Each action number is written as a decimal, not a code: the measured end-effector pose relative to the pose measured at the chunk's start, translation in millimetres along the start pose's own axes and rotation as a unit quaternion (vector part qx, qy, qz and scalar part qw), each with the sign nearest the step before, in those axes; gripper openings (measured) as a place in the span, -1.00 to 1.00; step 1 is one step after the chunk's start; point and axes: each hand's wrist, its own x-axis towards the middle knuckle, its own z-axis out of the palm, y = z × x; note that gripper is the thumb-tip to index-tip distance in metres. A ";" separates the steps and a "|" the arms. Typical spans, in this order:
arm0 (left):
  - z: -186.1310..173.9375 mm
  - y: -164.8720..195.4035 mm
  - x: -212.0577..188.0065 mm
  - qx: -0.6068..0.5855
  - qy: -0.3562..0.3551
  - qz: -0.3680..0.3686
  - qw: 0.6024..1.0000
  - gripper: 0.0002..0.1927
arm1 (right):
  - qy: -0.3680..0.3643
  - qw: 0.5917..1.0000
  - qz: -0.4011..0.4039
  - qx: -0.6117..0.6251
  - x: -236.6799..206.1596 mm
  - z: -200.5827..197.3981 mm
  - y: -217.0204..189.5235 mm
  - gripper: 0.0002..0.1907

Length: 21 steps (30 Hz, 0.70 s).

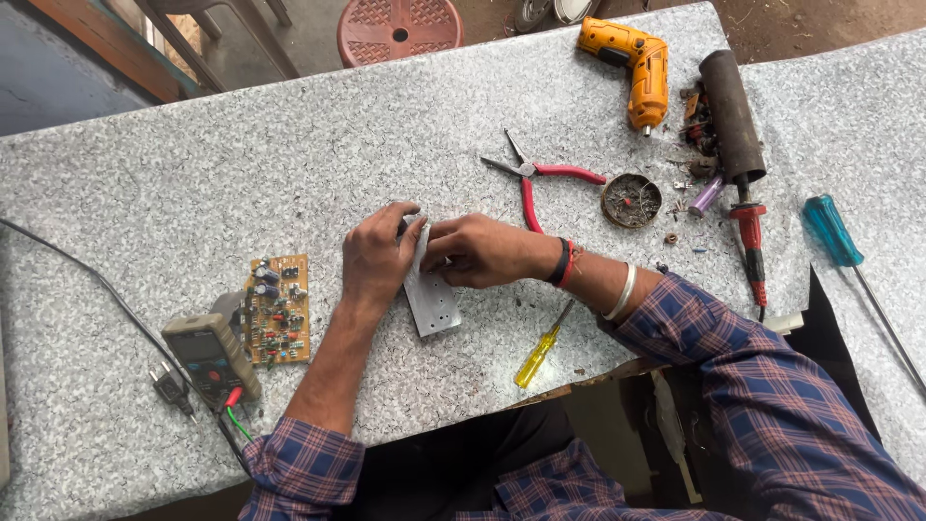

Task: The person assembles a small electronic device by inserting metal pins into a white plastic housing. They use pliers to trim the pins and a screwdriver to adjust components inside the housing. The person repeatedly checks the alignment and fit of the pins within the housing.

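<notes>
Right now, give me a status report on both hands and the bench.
Left hand and right hand both gripping the flat grey drilled metal plate. Yellow-handled screwdriver just below the right wrist; red-handled pliers beyond.

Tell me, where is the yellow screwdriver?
The yellow screwdriver lies near the table's front edge, just under the right hand's wrist, right of the metal plate.

Partly obscured: metal plate (431,294), upper end covered by both hands; teal screwdriver (849,265), shaft cut off at right edge; red stool (398,26), cropped at top; circuit board (278,309) components too small to identify.
</notes>
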 end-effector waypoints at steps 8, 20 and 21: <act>-5.1 0.5 3.3 -0.028 -0.006 0.009 1.000 -0.80 | 0.016 0.996 -0.070 -0.046 0.0 5.1 -8.3 -0.75; -5.9 -2.1 10.2 -0.010 -0.023 0.073 0.997 -0.86 | 0.049 0.992 -0.073 -0.094 -0.3 15.9 2.5 -0.76; -5.1 -2.4 11.2 -0.008 -0.026 0.075 0.997 -0.86 | 0.050 0.991 -0.069 -0.107 -0.5 16.4 3.8 -0.77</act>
